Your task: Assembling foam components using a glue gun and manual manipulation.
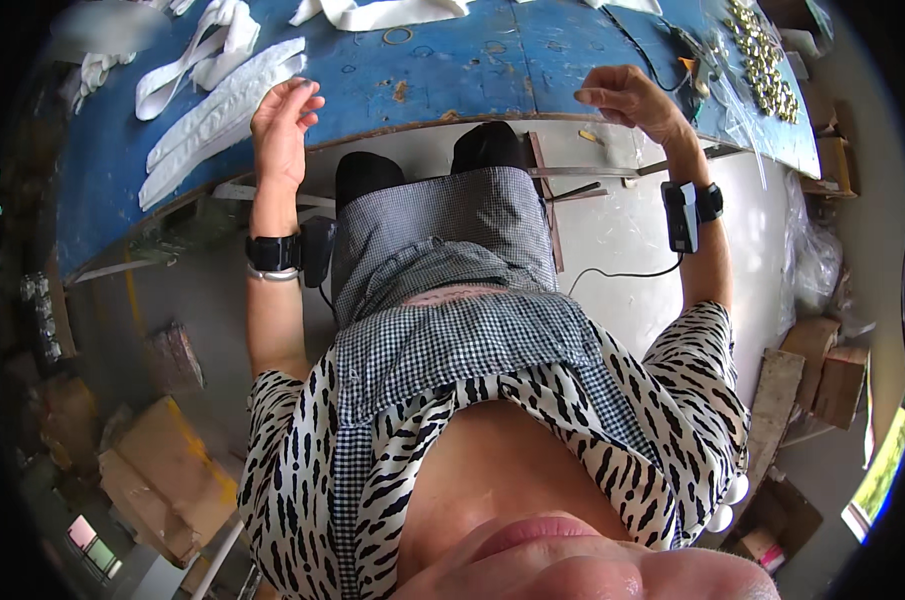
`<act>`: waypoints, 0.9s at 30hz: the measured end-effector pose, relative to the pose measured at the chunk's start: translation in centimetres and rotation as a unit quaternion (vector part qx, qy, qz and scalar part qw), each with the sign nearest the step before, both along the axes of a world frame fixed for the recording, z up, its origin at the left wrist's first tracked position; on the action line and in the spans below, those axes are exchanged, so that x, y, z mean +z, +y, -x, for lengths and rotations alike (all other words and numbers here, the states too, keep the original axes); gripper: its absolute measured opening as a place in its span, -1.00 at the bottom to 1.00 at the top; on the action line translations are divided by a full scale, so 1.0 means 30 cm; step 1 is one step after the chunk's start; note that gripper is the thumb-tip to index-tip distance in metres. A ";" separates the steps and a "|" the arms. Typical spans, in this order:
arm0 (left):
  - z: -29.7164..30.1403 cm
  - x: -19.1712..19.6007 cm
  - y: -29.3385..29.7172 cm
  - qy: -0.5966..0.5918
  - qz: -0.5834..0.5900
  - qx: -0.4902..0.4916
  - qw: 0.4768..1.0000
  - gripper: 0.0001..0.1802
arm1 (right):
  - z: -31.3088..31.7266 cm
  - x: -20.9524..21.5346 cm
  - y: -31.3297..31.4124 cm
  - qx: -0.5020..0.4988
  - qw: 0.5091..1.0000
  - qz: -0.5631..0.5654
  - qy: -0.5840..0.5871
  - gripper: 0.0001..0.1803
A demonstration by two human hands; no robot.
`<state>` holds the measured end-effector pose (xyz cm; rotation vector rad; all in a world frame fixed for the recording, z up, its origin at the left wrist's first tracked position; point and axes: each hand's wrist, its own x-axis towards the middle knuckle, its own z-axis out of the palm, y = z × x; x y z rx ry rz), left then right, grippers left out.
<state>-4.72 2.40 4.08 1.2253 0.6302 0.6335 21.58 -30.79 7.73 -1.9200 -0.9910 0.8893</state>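
The long white fabric strips (pixel 212 115) are laid side by side on the left part of the worn blue-painted table top (pixel 452 70), running slantwise from near the table's front edge up toward its middle. The left hand (pixel 282 125) is held at the table's front edge, just beside the lower ends of these strips; its fingers (pixel 297 92) are loosely spread and slightly curled, and nothing is gripped in them. Whether the fingertips touch the nearest strip cannot be told. The right hand (pixel 627 100) is raised at the table edge further right, well apart from the strips, with its fingers bent inward and close together, empty. A black band (pixel 272 252) is worn on the left wrist, and a black and white device (pixel 684 212) is strapped to the right wrist. More white looped strips (pixel 212 40) lie further back. Small brass-coloured metal parts (pixel 762 60) are heaped at the table's far right. Brown cardboard boxes (pixel 822 370) stand on the floor.
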 end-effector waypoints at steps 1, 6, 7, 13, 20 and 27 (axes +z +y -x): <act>0.001 -0.002 -0.009 0.001 0.005 0.003 1.000 -0.80 | -0.018 0.014 0.008 -0.006 1.000 0.028 0.010 -0.75; -0.101 0.019 -0.068 0.054 -0.401 -0.103 0.909 -0.43 | -0.049 0.149 0.043 0.107 0.985 0.016 -0.133 -0.84; -0.137 0.023 -0.085 0.027 -0.501 -0.113 0.858 -0.37 | -0.044 0.182 0.048 0.115 0.986 0.010 -0.123 -0.84; -0.293 0.016 -0.126 0.109 -0.694 -0.113 0.703 -0.33 | -0.004 0.296 0.066 0.146 0.879 -0.079 -0.446 -0.86; -0.171 0.043 -0.038 0.052 -0.639 -0.071 0.764 -0.86 | -0.012 0.201 0.057 0.094 0.815 -0.113 -0.561 -0.83; -0.039 -0.019 -0.090 0.135 -0.777 -0.115 0.604 -0.72 | -0.071 -0.089 0.084 0.156 0.708 -0.033 -0.688 -0.49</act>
